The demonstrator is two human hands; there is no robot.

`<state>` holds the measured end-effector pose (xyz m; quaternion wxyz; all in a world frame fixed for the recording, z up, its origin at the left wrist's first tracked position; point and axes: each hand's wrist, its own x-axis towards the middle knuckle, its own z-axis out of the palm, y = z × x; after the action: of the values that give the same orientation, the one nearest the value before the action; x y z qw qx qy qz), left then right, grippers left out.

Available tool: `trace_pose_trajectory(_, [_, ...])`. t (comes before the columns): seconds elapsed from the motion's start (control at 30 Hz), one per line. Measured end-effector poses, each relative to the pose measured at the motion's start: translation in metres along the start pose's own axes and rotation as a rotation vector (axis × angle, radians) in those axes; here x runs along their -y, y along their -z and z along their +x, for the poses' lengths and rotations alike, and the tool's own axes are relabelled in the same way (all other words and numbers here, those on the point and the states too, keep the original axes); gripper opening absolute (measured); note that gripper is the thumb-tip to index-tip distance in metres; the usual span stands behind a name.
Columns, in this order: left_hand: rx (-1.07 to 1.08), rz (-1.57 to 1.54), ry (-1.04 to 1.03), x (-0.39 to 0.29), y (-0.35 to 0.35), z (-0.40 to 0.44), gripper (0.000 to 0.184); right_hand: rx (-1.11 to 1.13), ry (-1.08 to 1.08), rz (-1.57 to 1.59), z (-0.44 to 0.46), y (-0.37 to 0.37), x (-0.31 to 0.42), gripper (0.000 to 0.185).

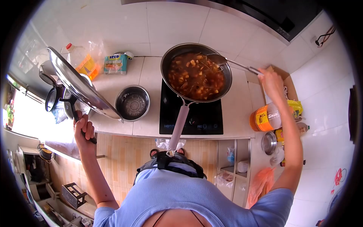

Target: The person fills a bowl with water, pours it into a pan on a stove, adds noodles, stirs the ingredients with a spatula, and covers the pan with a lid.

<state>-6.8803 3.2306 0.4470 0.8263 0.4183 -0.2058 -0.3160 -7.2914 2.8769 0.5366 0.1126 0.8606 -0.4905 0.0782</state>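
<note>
My left hand point(84, 128) is closed around the black handle of a large shiny pan lid point(81, 87), which is tilted on edge over the counter's left side. My right hand point(271, 81) grips the handle of a metal ladle point(242, 65). The ladle's bowl rests partly in the stew point(194, 77), a reddish-brown broth with several pale chunks. That stew fills a deep frying pan point(165, 68) standing on a black induction cooktop point(191, 119). The pan's long pinkish handle point(179, 126) points toward my body, with neither hand on it.
A steel bowl point(132, 104) stands left of the cooktop. Behind the lid are an oil bottle point(86, 66) and a teal packet point(115, 64). At right are a large orange-labelled oil bottle point(264, 117), a cardboard box point(281, 73) and a small metal bowl point(269, 143). A range hood point(264, 19) hangs above.
</note>
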Motion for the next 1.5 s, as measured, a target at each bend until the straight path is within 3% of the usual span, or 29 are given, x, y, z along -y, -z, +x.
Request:
trace_pose_trajectory(0.17, [0.005, -0.004, 0.022, -0.001, 0.004, -0.004, 0.014, 0.073, -0.022, 0.184, -0.031, -0.027, 0.006, 0.024])
trace_pose_trajectory(0.33, [0.016, -0.010, 0.024, 0.001, -0.005, 0.003, 0.012, -0.153, 0.090, 0.021, -0.004, -0.055, 0.016, 0.023])
trace_pose_trajectory(0.6, [-0.012, 0.027, 0.037, -0.007, -0.009, -0.004, 0.010, -0.116, 0.228, -0.157, -0.012, -0.062, 0.042, 0.025])
trace_pose_trajectory(0.73, [-0.115, 0.118, 0.050, -0.014, 0.019, -0.005, 0.012, -0.359, 0.204, 0.081, -0.063, -0.031, 0.020, 0.032])
trace_pose_trajectory(0.8, [-0.153, 0.129, 0.046, -0.016, 0.031, -0.001, 0.014, -0.361, 0.082, 0.173, -0.089, -0.037, 0.017, 0.030])
trace_pose_trajectory(0.9, [-0.130, 0.139, 0.055, -0.022, 0.034, 0.007, 0.008, 0.242, -0.263, 0.647, -0.104, -0.053, 0.033, 0.019])
trace_pose_trajectory(1.0, [-0.161, 0.044, 0.077, -0.035, 0.029, 0.010, 0.008, 0.343, -0.236, 0.735, -0.109, -0.091, 0.034, 0.019])
trace_pose_trajectory(1.13, [-0.005, -0.175, 0.078, -0.061, 0.046, 0.019, 0.005, 0.250, -0.330, 0.726, -0.119, -0.089, 0.041, 0.023])
trace_pose_trajectory(1.2, [0.107, -0.269, 0.077, -0.080, 0.059, 0.031, 0.003, 0.121, -0.271, 0.494, -0.119, -0.069, 0.040, 0.025])
trace_pose_trajectory(1.3, [0.128, -0.316, 0.090, -0.112, 0.083, 0.055, 0.006, -0.323, -0.070, 0.546, -0.110, -0.035, 0.079, 0.033])
trace_pose_trajectory(1.37, [0.062, -0.132, 0.047, -0.125, 0.093, 0.072, 0.005, -0.169, -0.459, 0.739, -0.117, -0.038, 0.107, 0.028])
trace_pose_trajectory(1.43, [-0.084, 0.050, 0.071, -0.130, 0.086, 0.083, 0.005, -0.059, -0.347, 0.626, -0.155, -0.141, 0.056, 0.023])
trace_pose_trajectory(1.5, [0.003, 0.226, 0.100, -0.126, 0.083, 0.097, 0.009, 0.284, -0.538, 0.683, -0.176, -0.120, 0.100, 0.022])
